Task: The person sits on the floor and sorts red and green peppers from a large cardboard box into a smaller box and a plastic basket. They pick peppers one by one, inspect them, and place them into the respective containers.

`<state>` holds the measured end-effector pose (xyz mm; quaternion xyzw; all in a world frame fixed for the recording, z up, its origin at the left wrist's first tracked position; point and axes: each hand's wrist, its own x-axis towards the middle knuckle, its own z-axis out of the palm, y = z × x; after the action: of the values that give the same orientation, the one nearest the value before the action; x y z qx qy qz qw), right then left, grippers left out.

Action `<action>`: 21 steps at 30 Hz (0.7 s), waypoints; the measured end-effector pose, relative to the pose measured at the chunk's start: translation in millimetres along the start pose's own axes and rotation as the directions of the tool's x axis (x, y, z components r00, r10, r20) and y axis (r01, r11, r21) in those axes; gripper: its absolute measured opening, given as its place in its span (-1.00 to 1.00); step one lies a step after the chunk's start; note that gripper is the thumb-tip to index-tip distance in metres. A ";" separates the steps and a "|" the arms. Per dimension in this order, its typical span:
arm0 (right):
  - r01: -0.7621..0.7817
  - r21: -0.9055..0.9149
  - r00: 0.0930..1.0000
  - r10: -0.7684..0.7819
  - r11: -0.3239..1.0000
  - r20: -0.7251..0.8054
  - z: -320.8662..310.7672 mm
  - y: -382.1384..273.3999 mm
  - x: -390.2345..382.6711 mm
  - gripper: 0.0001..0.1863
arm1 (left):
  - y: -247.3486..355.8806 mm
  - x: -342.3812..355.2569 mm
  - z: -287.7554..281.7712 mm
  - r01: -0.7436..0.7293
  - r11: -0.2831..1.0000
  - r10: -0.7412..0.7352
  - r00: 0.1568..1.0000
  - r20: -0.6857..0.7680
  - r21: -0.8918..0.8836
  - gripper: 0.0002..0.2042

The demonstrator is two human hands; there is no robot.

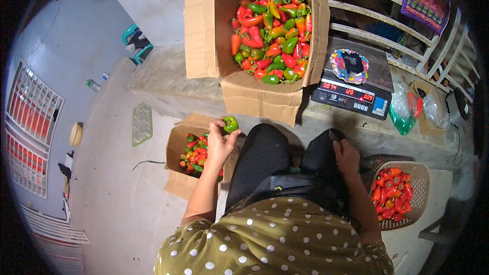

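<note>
A green pepper (231, 124) is pinched between the thumb and fingers of my left hand (222, 141). That hand is above the near right side of a small cardboard box (178, 142), which holds mixed red and green peppers (195, 153). My right hand (347, 158) rests against my right knee, its fingers partly hidden, so its grip does not show. Ahead of me stands a large open cardboard box (260, 96) with red, green and orange peppers (275, 40) inside. To my right, a plastic basket (419, 189) contains mostly red peppers (392, 193).
On the ledge beside the large box sits a digital scale (351, 96) carrying a colourful woven ring-shaped basket (349, 66). Plastic bags (402, 109) and a small carton (433, 109) lie right of it. White metal railings (377, 12) run behind. A green mat (142, 124) lies on the left floor.
</note>
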<state>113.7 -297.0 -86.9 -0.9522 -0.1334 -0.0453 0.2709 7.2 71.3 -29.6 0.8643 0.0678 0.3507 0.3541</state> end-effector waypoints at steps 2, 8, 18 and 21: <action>-0.025 -0.026 1.000 0.026 0.999 0.018 1.2 -0.3 1.5 -0.59 | 2.8 -1.9 -5.8 -0.009 1.000 0.010 1.000 -0.014 0.020 -0.54; 0.010 -0.005 1.000 -0.010 1.000 -0.008 -5.4 -5.8 0.9 -0.60 | 10.6 -1.9 -8.2 -0.057 0.997 0.056 0.998 -0.018 -0.059 -0.53; -0.025 -0.015 0.999 0.025 1.000 0.048 -4.4 -2.8 2.2 -0.57 | 41.4 5.9 0.3 -0.220 0.975 0.220 0.975 0.015 -0.029 -0.62; -0.039 -0.034 0.998 0.041 0.999 0.057 -1.1 -0.5 2.2 -0.57 | 50.0 7.3 -1.0 -0.241 0.969 0.243 0.969 0.032 -0.052 -0.62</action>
<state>115.7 -296.7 -85.4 -0.9599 -0.1214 -0.0145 0.2521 5.4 37.5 8.0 0.8639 -0.0533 0.3764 0.3304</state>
